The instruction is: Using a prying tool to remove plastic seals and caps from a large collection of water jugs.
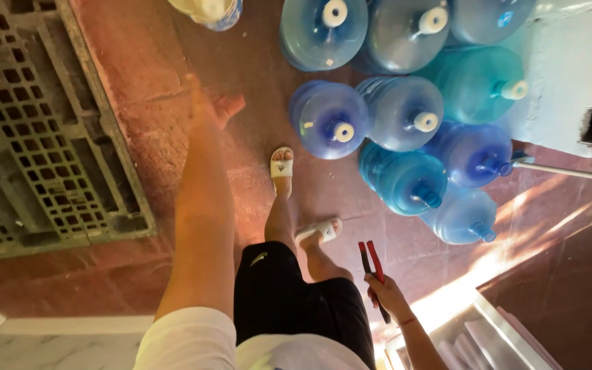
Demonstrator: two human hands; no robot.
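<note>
The right hand (386,293) hangs low at the person's side, its fingers closed around a pair of pliers with red and black handles (373,268). The handles stick up out of the fist, slightly spread, and a dark end pokes out below the palm. Just under that hand sits a pale open box with white rolled sheets inside (477,339), caught in a strip of bright sunlight on the floor.

The left hand (208,106) is stretched far forward on a straight arm. It is blurred, so I cannot tell whether it is open or closed, though it seems to hold nothing and hangs above the reddish-brown tiled floor (159,75). To the left of it lies a grey plastic grid pallet (42,130), its edge close beside the arm.

Between the two hands the person's legs show, in black shorts (289,294) and white slide sandals (281,168).

Beyond the right hand, up and to its right, stands a tight cluster of large blue plastic water jugs (405,113), most with white caps and a few with blue ones, touching one another. A thin white pipe (570,173) runs along the floor past them, beside a white wall (563,75).
</note>
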